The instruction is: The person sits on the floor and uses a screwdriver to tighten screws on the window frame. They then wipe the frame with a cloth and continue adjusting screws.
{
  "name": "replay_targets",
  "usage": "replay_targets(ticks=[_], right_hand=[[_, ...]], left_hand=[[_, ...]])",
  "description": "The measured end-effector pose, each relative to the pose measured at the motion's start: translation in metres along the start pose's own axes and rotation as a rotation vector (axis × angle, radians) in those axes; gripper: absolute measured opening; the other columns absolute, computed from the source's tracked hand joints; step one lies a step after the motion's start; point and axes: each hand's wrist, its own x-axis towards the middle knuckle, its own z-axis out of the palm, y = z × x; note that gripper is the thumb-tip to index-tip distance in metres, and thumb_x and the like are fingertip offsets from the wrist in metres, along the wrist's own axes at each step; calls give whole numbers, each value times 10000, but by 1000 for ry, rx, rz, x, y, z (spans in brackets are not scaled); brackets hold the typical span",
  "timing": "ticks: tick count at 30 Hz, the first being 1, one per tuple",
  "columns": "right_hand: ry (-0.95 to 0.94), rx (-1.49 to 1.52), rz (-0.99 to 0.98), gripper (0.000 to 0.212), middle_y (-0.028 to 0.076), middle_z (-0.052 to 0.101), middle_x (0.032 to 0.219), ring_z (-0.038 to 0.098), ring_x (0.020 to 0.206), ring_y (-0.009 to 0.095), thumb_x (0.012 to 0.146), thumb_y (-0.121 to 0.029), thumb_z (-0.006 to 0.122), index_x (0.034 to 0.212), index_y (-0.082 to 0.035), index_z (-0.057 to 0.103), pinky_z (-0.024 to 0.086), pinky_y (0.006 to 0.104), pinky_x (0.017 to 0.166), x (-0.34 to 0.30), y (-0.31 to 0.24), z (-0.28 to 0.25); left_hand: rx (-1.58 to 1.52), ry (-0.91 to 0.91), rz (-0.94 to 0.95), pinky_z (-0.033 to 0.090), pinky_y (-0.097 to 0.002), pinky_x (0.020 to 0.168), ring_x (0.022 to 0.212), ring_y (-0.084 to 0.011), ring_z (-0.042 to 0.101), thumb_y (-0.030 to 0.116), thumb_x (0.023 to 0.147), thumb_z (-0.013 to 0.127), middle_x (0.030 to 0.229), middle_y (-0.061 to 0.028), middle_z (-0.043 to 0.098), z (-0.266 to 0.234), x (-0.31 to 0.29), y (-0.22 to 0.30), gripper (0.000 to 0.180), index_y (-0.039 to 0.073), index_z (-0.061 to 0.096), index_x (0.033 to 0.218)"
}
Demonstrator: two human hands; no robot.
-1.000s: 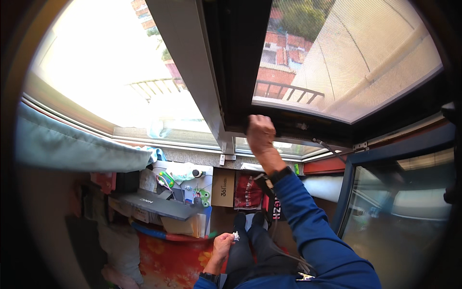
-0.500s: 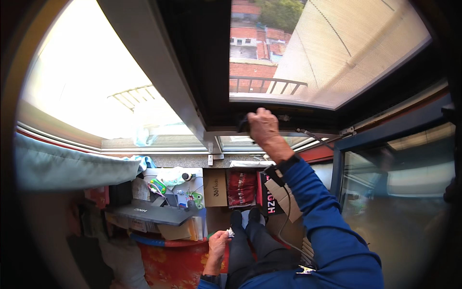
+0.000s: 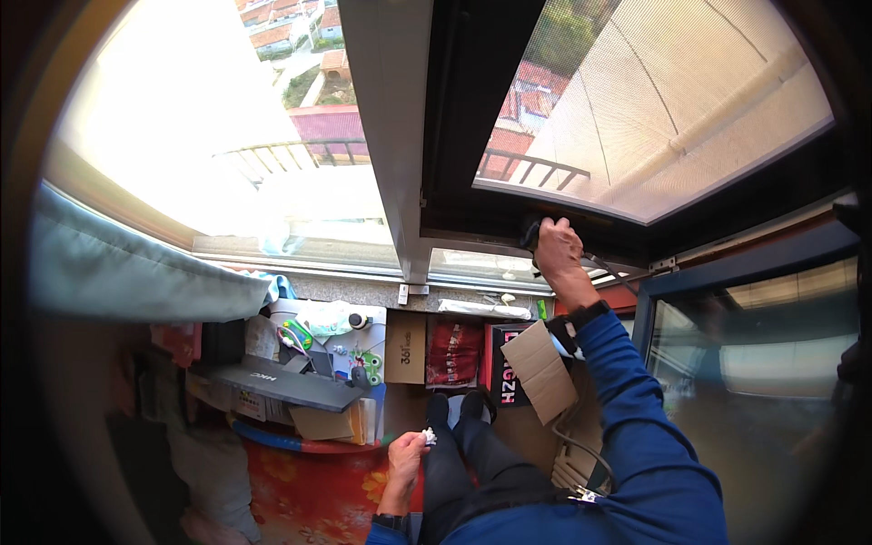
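Note:
My right hand [image 3: 560, 250] is raised and closed around a small black tool [image 3: 530, 232]. The tool is against or close to the lower rail of the dark window frame [image 3: 504, 229], below the mesh screen [image 3: 636, 100]. My fingers hide most of it, and its exact kind cannot be told. Low in front of my legs, my left hand [image 3: 405, 459] pinches a crumpled white tissue [image 3: 429, 437]. A grey hose or cord [image 3: 565, 436] curves beside my right sleeve.
An open window sash [image 3: 643, 327] stands at the right. Below the stone sill [image 3: 345, 291] are a cluttered table [image 3: 374, 318], a dark monitor [image 3: 272, 381], a brown carton [image 3: 405, 350], a red package [image 3: 453, 352] and a cardboard flap [image 3: 540, 371]. A light blue curtain [image 3: 136, 272] hangs left.
My right hand has moved rightward along the lower rail with the black tool. The view has shifted too. My left hand still pinches the tissue.

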Motion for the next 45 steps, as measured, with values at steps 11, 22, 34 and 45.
replay_targets(ticks=[11,22,34,45], right_hand=[[5,28,-13,145,199,620,920,690,791,374,808,-107,598,931,-64,660,572,462,673,-6,32,4],[78,213,-16,112,219,627,880,685,784,404,811,-127,606,868,-42,651,566,479,684,-7,39,0],[127,251,-35,149,205,625,851,691,725,382,835,-201,642,817,-53,654,575,460,632,-6,52,18],[103,233,-10,81,195,632,844,698,721,364,790,-126,606,814,-52,631,572,451,598,-1,14,9]], left_hand=[[139,-99,-5,525,-250,706,762,-113,632,142,942,659,879,-39,696,13,17,10,160,-11,706,946],[167,-102,-45,536,-261,710,784,-123,645,155,952,654,887,-43,697,21,14,9,154,8,697,946],[216,-86,-30,524,-263,733,793,-127,641,152,947,648,895,-45,703,28,5,9,179,-16,709,967],[150,-68,-21,542,-270,733,809,-131,655,138,949,653,907,-53,706,32,-7,6,161,-15,704,965]])
